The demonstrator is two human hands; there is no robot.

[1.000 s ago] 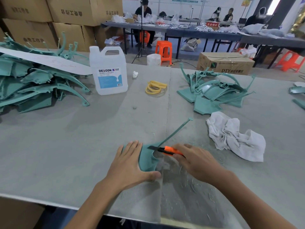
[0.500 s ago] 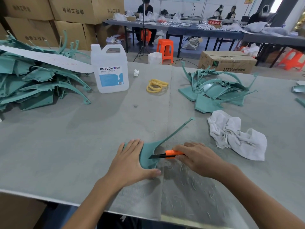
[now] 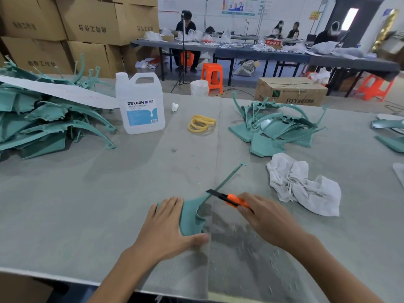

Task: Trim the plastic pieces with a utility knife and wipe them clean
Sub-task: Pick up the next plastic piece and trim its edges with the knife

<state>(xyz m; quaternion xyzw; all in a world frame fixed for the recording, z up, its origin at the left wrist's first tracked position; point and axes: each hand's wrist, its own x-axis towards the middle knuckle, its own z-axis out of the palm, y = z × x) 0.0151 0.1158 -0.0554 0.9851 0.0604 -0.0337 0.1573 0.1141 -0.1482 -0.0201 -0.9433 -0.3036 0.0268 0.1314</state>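
At 6 o'clock on table (image 3: 87, 204) | left hand (image 3: 166, 226) flat, pinning plastic piece (image 3: 192, 213) against sliding | right hand (image 3: 264, 217) grips utility knife (image 3: 231, 199), blade on thin arm toward 1 o'clock | rag (image 3: 303, 184) at 3 o'clock, handy for wiping

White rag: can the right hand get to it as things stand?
Probably yes. The white rag lies just right of the right hand with only bare table between, but that hand grips the utility knife, so it isn't free.

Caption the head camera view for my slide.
Left hand presses a teal plastic piece flat while the right hand holds an orange utility knife against its arm.
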